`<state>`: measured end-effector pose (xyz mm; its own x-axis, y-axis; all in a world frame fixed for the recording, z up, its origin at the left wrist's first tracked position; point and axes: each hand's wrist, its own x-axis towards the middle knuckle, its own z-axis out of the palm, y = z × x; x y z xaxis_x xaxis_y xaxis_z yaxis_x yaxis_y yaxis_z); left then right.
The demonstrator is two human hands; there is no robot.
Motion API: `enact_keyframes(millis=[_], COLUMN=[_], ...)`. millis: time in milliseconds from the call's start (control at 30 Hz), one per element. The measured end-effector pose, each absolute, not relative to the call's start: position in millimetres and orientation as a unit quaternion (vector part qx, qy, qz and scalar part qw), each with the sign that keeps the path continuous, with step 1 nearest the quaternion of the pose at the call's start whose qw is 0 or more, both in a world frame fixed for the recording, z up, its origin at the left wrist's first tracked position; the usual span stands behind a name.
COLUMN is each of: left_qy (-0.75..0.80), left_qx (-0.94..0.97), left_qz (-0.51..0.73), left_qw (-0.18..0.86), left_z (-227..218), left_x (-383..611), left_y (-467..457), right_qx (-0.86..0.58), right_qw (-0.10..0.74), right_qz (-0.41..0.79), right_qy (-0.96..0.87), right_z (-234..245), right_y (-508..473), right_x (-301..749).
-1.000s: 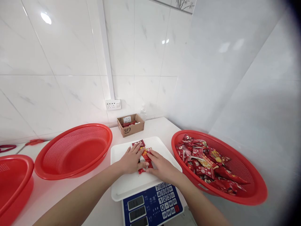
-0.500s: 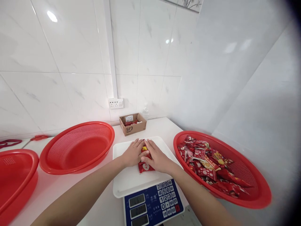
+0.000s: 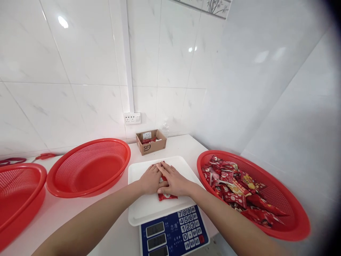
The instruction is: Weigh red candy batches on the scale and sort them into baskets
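Observation:
A red snack packet [image 3: 167, 196] lies on the white pan [image 3: 141, 209] of a digital scale, mostly covered by my hands. My left hand [image 3: 151, 180] rests flat on its left side, fingers stretched forward. From the right, my right hand [image 3: 176, 181] lies flat over the packet too, its fingertips overlapping those of the left. Both hands are open and press on the packet without gripping it. In front of the pan is the scale's blue keypad panel [image 3: 173, 227], with small displays on its left.
To the right stands a red basket [image 3: 295, 217] holding several snack packets [image 3: 237, 188]. Two more red baskets, a nearer one [image 3: 23, 206] and a farther one [image 3: 87, 174], stand at the left. A small cardboard box [image 3: 154, 145] and a clear bottle [image 3: 165, 128] sit near the wall.
My hands have come closer together, so the fingertips now overlap and cover more of the packet. The view has shifted slightly.

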<state>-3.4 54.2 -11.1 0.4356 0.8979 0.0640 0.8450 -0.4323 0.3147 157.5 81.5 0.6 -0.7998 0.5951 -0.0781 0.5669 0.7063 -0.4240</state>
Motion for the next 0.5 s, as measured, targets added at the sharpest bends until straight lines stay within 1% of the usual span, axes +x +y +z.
enact_keyframes(millis=[400, 467, 500], left_qy=[0.498, 0.498, 0.497], left_qx=[0.841, 0.838, 0.837], left_qz=[0.138, 0.156, 0.172], left_qw=[0.163, 0.157, 0.153], left_z=[4, 9, 13], left_x=[-13, -14, -13], left_y=[48, 44, 42], right_qx=[-0.262, -0.259, -0.253], right_qw=[0.041, 0.066, 0.097], right_qz=[0.169, 0.156, 0.152], right_qy=[-0.949, -0.951, -0.950], right_z=[-3, -1, 1], right_y=[88, 89, 89], right_x=[160, 158, 157])
